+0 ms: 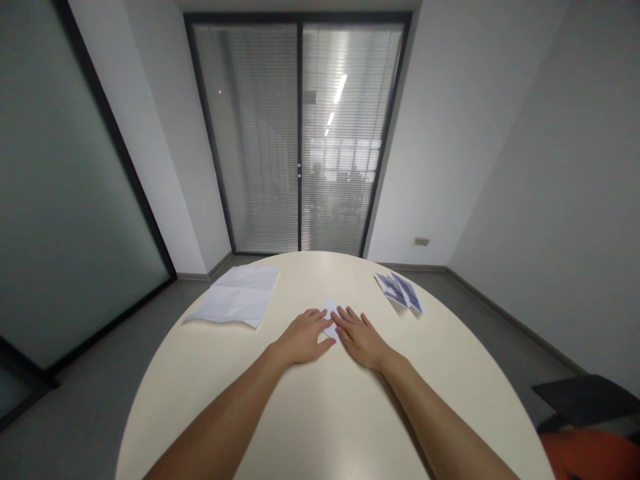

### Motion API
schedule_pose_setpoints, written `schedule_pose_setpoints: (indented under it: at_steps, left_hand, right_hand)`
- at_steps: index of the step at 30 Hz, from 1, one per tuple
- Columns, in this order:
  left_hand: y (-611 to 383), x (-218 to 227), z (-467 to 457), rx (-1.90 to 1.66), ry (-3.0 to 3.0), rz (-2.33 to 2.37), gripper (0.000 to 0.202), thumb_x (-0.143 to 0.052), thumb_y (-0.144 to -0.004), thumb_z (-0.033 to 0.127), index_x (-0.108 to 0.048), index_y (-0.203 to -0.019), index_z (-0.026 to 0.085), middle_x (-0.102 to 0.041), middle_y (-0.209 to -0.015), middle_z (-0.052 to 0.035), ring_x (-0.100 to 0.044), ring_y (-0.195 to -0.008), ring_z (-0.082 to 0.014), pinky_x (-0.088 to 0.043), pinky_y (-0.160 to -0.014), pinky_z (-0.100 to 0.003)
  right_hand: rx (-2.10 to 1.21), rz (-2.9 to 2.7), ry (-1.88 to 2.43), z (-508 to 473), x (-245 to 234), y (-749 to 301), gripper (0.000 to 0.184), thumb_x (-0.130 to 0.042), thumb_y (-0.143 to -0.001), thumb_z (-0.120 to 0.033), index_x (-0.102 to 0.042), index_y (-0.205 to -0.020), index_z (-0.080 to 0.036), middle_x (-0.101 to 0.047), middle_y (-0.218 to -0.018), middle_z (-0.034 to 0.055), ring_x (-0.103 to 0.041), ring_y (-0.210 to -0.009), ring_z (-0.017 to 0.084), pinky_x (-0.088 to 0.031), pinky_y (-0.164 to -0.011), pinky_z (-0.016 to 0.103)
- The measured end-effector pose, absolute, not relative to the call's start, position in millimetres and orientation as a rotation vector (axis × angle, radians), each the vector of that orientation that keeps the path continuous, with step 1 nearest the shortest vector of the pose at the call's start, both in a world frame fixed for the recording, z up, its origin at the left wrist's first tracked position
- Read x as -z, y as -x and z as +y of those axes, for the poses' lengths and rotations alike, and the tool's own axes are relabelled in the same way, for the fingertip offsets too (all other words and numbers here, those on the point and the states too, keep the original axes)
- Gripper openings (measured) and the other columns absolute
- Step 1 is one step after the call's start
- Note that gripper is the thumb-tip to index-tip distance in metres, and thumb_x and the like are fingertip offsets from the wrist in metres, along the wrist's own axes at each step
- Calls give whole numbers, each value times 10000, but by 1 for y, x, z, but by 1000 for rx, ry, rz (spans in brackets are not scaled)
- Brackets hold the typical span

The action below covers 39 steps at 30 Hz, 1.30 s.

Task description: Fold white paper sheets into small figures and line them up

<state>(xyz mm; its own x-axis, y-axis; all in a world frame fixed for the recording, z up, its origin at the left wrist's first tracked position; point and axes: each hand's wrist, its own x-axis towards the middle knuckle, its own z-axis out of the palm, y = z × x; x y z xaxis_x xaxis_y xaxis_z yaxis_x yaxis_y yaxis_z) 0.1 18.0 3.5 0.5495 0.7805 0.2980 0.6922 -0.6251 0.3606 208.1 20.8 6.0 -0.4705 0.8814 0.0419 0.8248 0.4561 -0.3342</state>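
Paper [331, 331] lay on the counter [300, 427] beneath the left hand [305, 337] and right hand [364, 339], both spread, fingers outstretched, gripping nothing; judged light, thin and easily creased, it seemed best pinched by an uncovered edge.

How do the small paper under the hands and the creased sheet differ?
The small paper is partly covered by the left hand and right hand; the creased sheet is uncovered. The creased sheet shows far more area than the small paper. Both are whitish, on the table.
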Motion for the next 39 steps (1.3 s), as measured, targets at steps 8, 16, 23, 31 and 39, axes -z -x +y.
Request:
schedule_pose_setpoints:
  at_steps: [8,16,23,31,39]
  left_hand:
    - [9,-7,23,-545,-2667,1183,457,-536,-942,446,-611,-1313,188,-564,-1415,-103,-466,-1313,-271,-350,-1133,-422]
    - [9,2,22,-760,-2639,1191,369,-614,-904,364,-648,-1239,211,-606,-1366,-68,-511,-1252,-241,-382,-1110,-407]
    - [7,4,23,-742,-2640,1211,337,-542,-947,333,-652,-1231,189,-591,-1389,-80,-497,-1297,-243,-366,-1136,-418]
    - [6,7,23,-731,-2620,1249,367,-538,-923,266,-627,-1269,184,-564,-1420,-89,-480,-1343,-237,-359,-1154,-415]
    - [7,6,22,-741,-2647,1246,405,-586,-876,270,-626,-1264,163,-567,-1413,-107,-483,-1338,-244,-364,-1155,-406]
  right_hand:
    - [-490,-2575,1544,19,-12,-214,614,-204,-1017,-518,-232,-1568,-249,-117,-1644,44,-48,-1520,278,-70,-1199,573]
    - [-566,-2625,1526,15,-19,-215,842,-285,-898,-777,-188,-1572,-281,-36,-1644,50,20,-1515,318,18,-1195,573]
    - [-512,-2622,1519,13,-18,-214,761,-300,-933,-719,-197,-1567,-312,-46,-1647,43,5,-1516,315,-3,-1195,574]
    - [-446,-2604,1539,12,-14,-208,725,-307,-951,-673,-201,-1568,-306,-74,-1646,28,-3,-1515,324,-12,-1194,582]
    - [-421,-2577,1545,9,-17,-206,702,-306,-959,-654,-233,-1562,-303,-107,-1645,28,-39,-1515,329,-44,-1194,585]
